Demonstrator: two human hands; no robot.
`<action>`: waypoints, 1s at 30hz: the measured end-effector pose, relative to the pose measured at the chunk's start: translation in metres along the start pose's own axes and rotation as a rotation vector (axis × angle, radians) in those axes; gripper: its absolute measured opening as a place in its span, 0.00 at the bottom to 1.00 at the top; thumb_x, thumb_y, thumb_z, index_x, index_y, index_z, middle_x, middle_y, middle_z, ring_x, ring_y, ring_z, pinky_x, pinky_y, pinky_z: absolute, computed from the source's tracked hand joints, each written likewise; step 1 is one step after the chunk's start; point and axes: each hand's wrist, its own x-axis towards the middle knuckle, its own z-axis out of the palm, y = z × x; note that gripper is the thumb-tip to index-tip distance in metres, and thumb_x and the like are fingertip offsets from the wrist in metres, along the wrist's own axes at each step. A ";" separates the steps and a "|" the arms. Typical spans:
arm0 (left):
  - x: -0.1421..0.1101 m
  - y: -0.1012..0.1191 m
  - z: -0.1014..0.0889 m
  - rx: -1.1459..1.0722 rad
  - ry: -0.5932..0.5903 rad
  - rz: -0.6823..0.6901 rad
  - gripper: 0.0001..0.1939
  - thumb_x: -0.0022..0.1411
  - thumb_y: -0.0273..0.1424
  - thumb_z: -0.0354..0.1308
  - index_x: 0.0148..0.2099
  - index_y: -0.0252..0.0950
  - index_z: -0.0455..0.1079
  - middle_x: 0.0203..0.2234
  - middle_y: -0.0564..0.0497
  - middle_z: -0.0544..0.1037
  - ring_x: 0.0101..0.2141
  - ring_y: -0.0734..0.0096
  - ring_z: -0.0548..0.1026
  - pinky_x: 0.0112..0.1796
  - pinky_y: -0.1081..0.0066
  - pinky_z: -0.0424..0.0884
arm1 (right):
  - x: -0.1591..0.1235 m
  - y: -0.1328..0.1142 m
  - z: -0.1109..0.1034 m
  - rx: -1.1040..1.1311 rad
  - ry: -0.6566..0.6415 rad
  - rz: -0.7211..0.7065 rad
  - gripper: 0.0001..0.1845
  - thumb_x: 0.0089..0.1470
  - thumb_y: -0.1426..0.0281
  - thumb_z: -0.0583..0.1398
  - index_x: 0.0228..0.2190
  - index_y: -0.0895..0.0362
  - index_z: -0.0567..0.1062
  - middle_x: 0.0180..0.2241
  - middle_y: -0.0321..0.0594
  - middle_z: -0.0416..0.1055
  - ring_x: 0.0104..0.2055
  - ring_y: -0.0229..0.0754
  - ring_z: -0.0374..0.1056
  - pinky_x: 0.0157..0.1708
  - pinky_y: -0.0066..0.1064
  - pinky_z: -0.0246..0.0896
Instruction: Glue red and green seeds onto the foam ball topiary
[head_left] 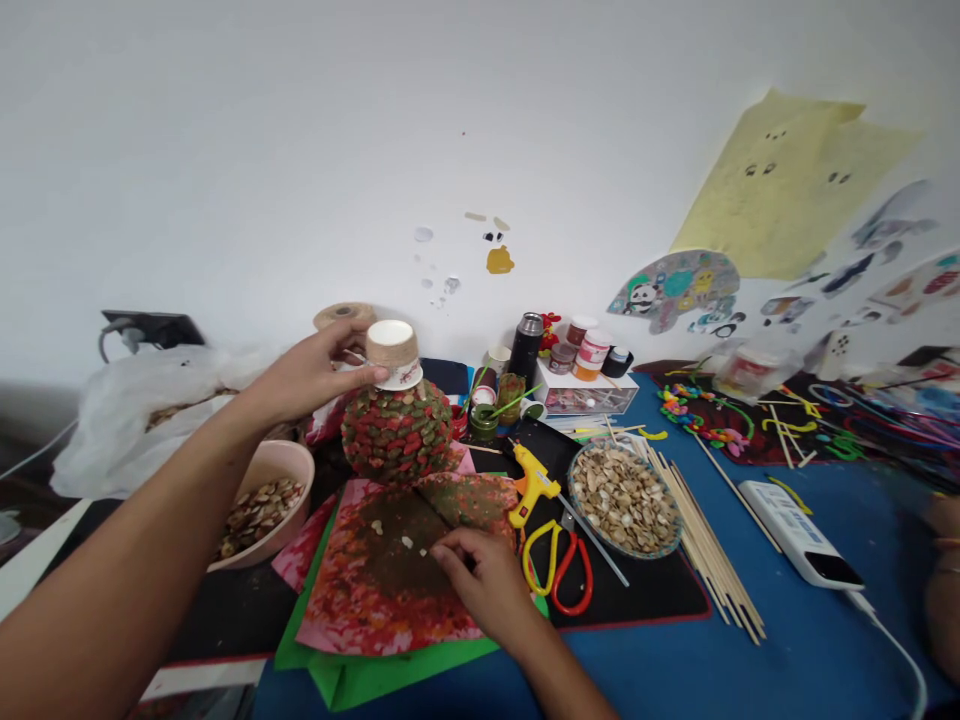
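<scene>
My left hand (341,368) grips an upturned paper cup (394,352) with a twine-like band, thumb along its near side and the other fingers partly hidden behind it. The cup sits on top of a round ball (397,430) covered in red and green shell-like pieces. On the paint-stained pink paper (352,590) in front, my right hand (484,575) rests with its fingers curled together; what is between the fingertips, if anything, is hidden. A few small pale pieces (407,542) lie just left of those fingertips.
Right of the paper lie a yellow glue gun (534,482), scissors (559,570), a basket of shells (679,545) and wooden sticks (709,550). A pink bowl (300,470) stands left. Paint jars (592,350) and a black flask (526,350) are behind. Another person's arm (945,600) shows far right.
</scene>
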 end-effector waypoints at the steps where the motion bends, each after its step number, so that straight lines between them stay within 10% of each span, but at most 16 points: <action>1: 0.000 -0.001 0.000 -0.015 -0.010 -0.005 0.48 0.58 0.64 0.73 0.71 0.41 0.74 0.62 0.37 0.85 0.59 0.38 0.84 0.63 0.39 0.78 | 0.000 0.000 0.000 -0.003 -0.001 0.003 0.12 0.73 0.65 0.67 0.40 0.54 0.91 0.30 0.38 0.84 0.32 0.44 0.76 0.35 0.30 0.62; 10: -0.006 0.013 0.018 0.045 -0.043 0.126 0.66 0.55 0.61 0.79 0.86 0.53 0.53 0.83 0.39 0.62 0.78 0.29 0.64 0.78 0.37 0.60 | 0.001 -0.001 0.001 0.011 -0.005 -0.020 0.12 0.73 0.66 0.67 0.39 0.54 0.91 0.34 0.39 0.86 0.36 0.45 0.79 0.38 0.30 0.64; 30: 0.005 0.024 0.027 0.049 0.012 0.090 0.53 0.63 0.63 0.71 0.81 0.44 0.64 0.80 0.36 0.66 0.74 0.30 0.70 0.75 0.41 0.67 | 0.000 -0.004 0.001 0.009 -0.005 -0.019 0.10 0.73 0.68 0.67 0.40 0.52 0.91 0.36 0.39 0.89 0.38 0.47 0.83 0.39 0.31 0.66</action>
